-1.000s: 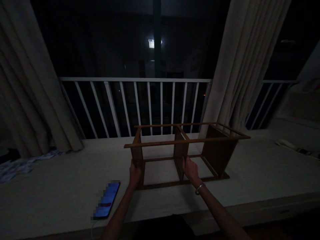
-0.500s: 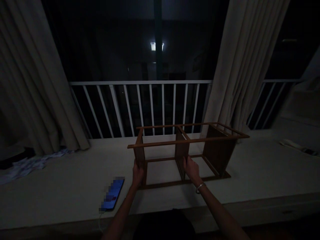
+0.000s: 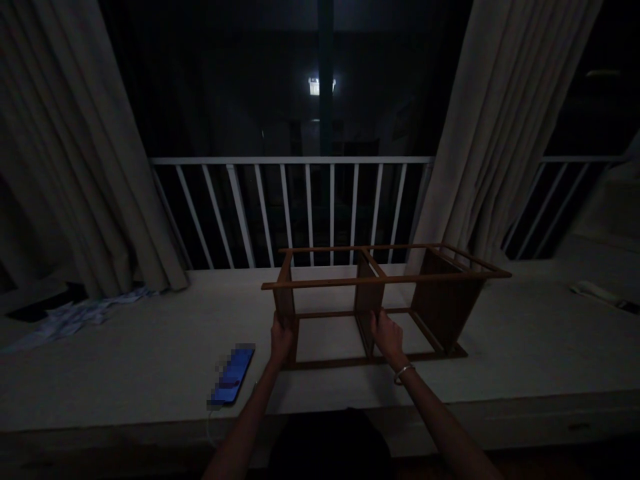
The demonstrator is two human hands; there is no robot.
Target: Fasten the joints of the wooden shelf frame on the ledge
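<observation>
A brown wooden shelf rack (image 3: pixel 325 283) lies on its side on the pale window ledge (image 3: pixel 200 313), with its panels standing upright between the long rails. My left hand (image 3: pixel 281 340) is closed round the near edge of its left end panel. On the near edge of the middle panel (image 3: pixel 369 287), my right hand (image 3: pixel 387 335) is closed too, with a bracelet (image 3: pixel 404 373) on that wrist. The fingertips of both hands are partly hidden behind the wood.
A lit phone (image 3: pixel 234 377) with a cable lies left of my left arm. Papers (image 3: pixel 85 317) are by the left curtain (image 3: pixel 95 153). White railing (image 3: pixel 310 213) runs behind the rack, beside the right curtain (image 3: pixel 495 127). A strap-like item (image 3: pixel 600 295) lies far right.
The whole view has shifted slightly, so everything appears a little further right and higher. Both hands keep the same hold on the rack, which shows no clear movement on the ledge.
</observation>
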